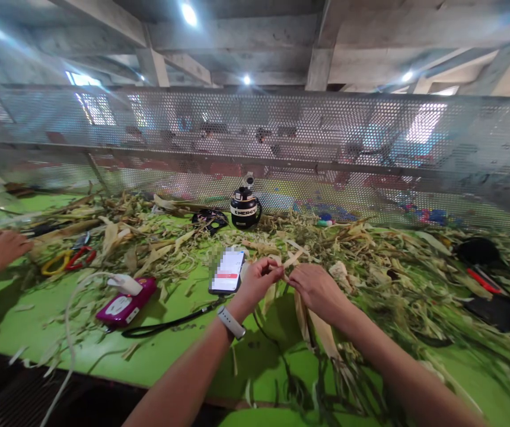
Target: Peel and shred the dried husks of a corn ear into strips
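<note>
Loose husks (157, 255) spread over the green counter (104, 350). The right hand (319, 290) and left hand (257, 281) both pinch narrowly, fingertips close together, apparently on a thin strip (285, 277) between them, though blur hides its ends. The step looks like fine fingertip working; the next move likely calls for a firm two-sided pinch.

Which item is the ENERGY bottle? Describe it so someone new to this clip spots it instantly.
At the far side of the green tabletop rises a perforated metal screen. In front of its middle, among pale dried husks, stands a squat black bottle with a side handle. Its white band lettered ENERGY sets it apart from everything around it.
</note>
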Available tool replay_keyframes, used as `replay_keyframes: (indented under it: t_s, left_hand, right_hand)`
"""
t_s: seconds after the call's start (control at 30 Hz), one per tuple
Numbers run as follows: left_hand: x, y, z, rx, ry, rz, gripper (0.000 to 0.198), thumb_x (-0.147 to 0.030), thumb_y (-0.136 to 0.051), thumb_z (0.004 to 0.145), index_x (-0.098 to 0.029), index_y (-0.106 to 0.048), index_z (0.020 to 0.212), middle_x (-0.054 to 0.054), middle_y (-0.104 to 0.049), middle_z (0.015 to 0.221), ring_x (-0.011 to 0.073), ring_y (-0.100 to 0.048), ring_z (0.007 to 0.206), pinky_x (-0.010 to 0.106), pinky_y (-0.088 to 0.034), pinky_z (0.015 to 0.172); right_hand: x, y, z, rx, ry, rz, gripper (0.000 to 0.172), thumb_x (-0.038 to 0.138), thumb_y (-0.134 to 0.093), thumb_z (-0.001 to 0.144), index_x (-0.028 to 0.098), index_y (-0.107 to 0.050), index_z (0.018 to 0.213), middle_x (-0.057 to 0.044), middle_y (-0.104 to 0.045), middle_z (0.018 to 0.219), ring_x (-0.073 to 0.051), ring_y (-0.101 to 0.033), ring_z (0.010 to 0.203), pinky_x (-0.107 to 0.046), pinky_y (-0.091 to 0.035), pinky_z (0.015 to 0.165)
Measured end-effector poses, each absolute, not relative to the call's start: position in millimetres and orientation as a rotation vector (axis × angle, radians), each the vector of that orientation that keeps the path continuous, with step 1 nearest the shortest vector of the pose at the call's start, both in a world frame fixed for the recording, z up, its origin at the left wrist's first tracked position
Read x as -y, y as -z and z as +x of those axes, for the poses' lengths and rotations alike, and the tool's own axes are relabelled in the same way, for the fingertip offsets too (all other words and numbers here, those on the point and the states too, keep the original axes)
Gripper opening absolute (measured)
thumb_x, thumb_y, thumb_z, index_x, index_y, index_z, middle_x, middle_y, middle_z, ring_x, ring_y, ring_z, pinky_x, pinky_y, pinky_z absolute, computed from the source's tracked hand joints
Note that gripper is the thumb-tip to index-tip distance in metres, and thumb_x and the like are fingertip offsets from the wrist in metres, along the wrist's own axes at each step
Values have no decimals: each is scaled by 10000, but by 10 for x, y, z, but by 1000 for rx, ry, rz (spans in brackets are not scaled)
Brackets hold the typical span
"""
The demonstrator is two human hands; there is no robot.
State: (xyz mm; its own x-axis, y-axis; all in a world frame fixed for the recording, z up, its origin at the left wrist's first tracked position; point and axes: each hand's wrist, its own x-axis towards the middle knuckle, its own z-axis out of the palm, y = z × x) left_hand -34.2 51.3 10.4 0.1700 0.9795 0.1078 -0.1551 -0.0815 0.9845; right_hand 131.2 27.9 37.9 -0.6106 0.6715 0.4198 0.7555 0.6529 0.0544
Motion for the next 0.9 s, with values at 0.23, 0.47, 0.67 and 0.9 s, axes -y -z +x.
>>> replay_keyframes:
  t_s: [0.23,0.47,0.67,0.9]
  left_hand:
    - [-455,-197,-362,-896,-1207,1188,357,-407,-740,607,-153,-573,795,-16,-576,694,102,-490,656,225,-369,640]
    - [-427,-217,-342,-752,-1177,1105,338,-408,-740,625,-143,-568,746,-24,-538,705,77,-448,634,209,-359,633]
    - [-417,-229,-352,-759,-1099,1070,370,-420,-767,586,-146,-589,761,-19,-553,698,77,-469,622,202,-375,607]
    - [-399,-263,-390,-765,-1006,1015,387,-423,-774,571,-148,-628,800,-3,-594,741,84,-512,629,213,-407,619]
  right_hand:
    - [-167,-409,1258,2553,532,-988,105,118,-497,859,155,-594,845,-52,-589,772,-185,-499,745,-312,-372,766]
    - [-103,-477,1229,2584,452,-998,165,142,-483,873,150,-596,993,-70,-600,852,-193,-493,784,-315,-370,726]
    - [-91,-489,1230,2661,374,-1043,144,148,-470,878,155,-604,929,-72,-608,873,-187,-520,797,-311,-384,732]
    - [-38,-559,1262,2708,187,-954,185,178,-431,893,180,-612,932,-62,-603,872,-164,-541,811,-280,-416,740]
